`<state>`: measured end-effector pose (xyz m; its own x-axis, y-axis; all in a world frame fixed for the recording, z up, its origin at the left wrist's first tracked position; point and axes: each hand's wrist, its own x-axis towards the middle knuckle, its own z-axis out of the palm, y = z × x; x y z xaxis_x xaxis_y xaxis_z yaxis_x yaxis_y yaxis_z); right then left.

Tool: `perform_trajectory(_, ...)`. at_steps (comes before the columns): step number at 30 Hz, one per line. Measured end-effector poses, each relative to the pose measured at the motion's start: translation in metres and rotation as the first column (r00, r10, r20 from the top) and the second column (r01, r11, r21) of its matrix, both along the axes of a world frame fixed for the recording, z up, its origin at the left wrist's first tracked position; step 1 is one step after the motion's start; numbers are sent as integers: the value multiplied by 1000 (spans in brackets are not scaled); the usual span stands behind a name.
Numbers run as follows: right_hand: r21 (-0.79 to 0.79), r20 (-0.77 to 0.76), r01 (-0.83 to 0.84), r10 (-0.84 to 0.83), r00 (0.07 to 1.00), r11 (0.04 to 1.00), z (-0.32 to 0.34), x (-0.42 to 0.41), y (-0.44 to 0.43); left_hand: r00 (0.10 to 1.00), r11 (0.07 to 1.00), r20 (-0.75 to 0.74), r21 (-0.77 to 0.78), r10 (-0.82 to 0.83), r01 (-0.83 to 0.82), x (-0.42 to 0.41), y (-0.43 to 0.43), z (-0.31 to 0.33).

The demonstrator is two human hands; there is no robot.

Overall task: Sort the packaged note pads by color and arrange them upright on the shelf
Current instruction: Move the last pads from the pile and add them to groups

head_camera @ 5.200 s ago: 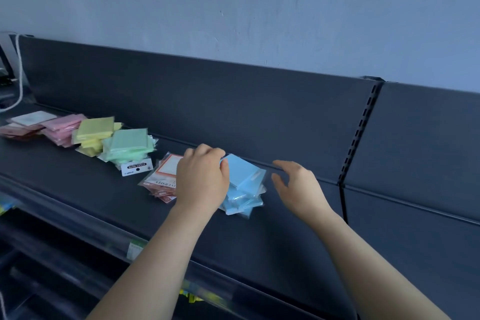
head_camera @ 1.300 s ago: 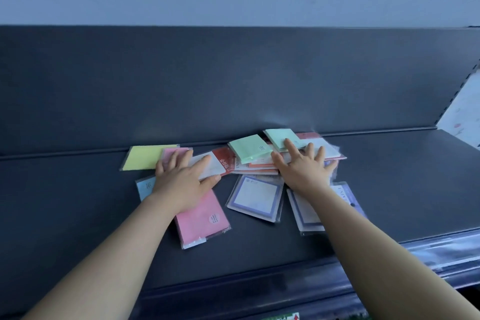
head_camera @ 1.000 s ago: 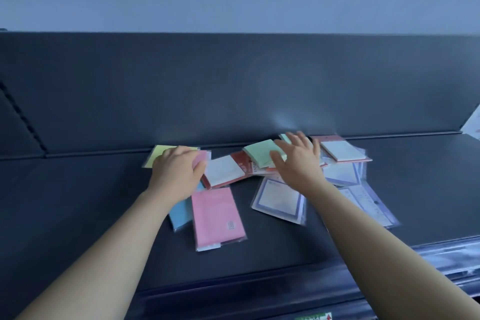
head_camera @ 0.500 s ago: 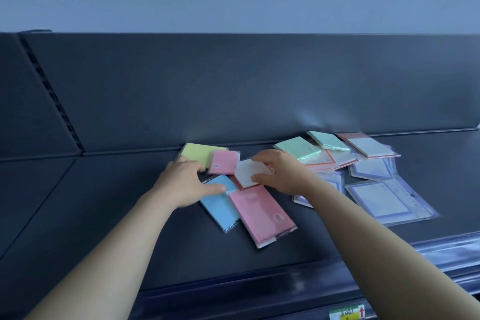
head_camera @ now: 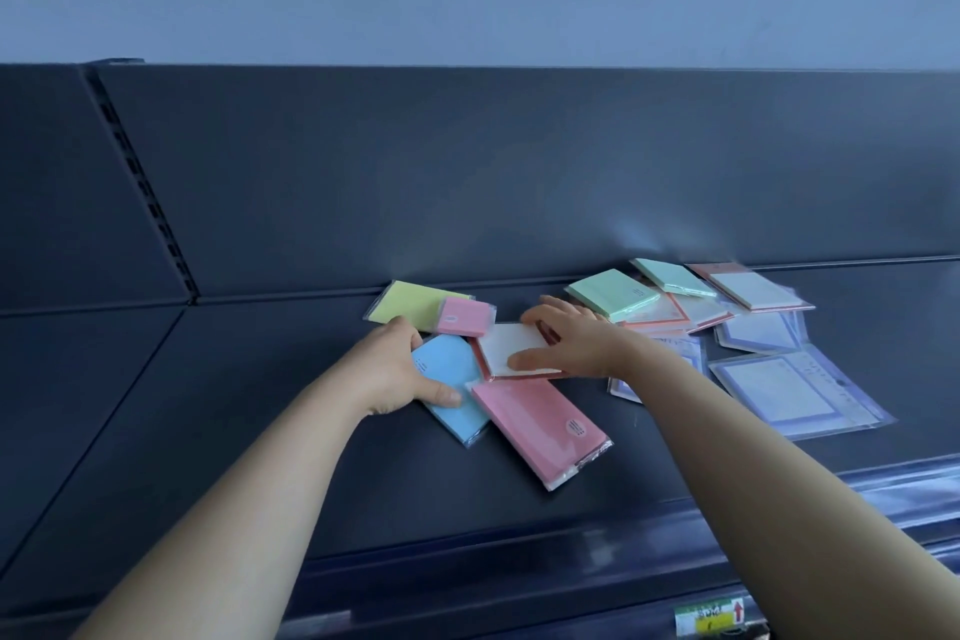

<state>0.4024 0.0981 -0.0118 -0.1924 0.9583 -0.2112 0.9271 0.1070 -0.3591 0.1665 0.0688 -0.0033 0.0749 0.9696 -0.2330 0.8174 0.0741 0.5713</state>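
1. Head view: a dark shelf [head_camera: 234,431] with a dark back panel [head_camera: 519,172] carries scattered packaged note pads, all lying flat, none upright
2. The left hand [head_camera: 392,372] grips the blue pad [head_camera: 457,374]: its thumb lies across the pad's top face and its fingers curl round the pad's left edge
3. The right hand [head_camera: 571,343] holds the white pad [head_camera: 511,346], which has a red border; the thumb presses on its near edge and the fingers bend over its far edge
4. The white pad lies just right of the blue pad and touches the far end of the large pink pad [head_camera: 540,426], which lies slantwise nearer the shelf's front
5. Behind the blue pad, a small pink pad [head_camera: 464,317] rests on a corner of the yellow pad [head_camera: 408,304], which lies at the foot of the back panel
6. Right of the hands, a green pad [head_camera: 613,294] and a second green pad [head_camera: 670,276] lie on top of red-bordered pads [head_camera: 750,288], with purple-bordered packs [head_camera: 774,390] in front of them
7. A yellow-green label [head_camera: 709,621] sits on the front rail at lower right
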Motion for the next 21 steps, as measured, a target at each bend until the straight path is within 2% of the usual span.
perform_trajectory(3,-6,-75,53,-53,996,999,0,1,-2,997,997,57,50,52,-55,-4,-1,-1)
perform_trajectory(8,100,-95,131,-122,988,986,3,-7,-10,968,967,194,170,156,-190,-4,-5,0)
perform_trajectory(11,158,-216,208,-172,961,965,10,-4,-14,936,926,286,254,203,-279,-8,-9,1)
perform_trajectory(16,241,-404,223,-111,908,945,30,4,-23,885,852,414,364,213,-376,-14,-23,9)
perform_trajectory(21,325,-547,240,-26,837,915,44,-8,-29,806,791,526,356,271,-498,-13,-41,17)
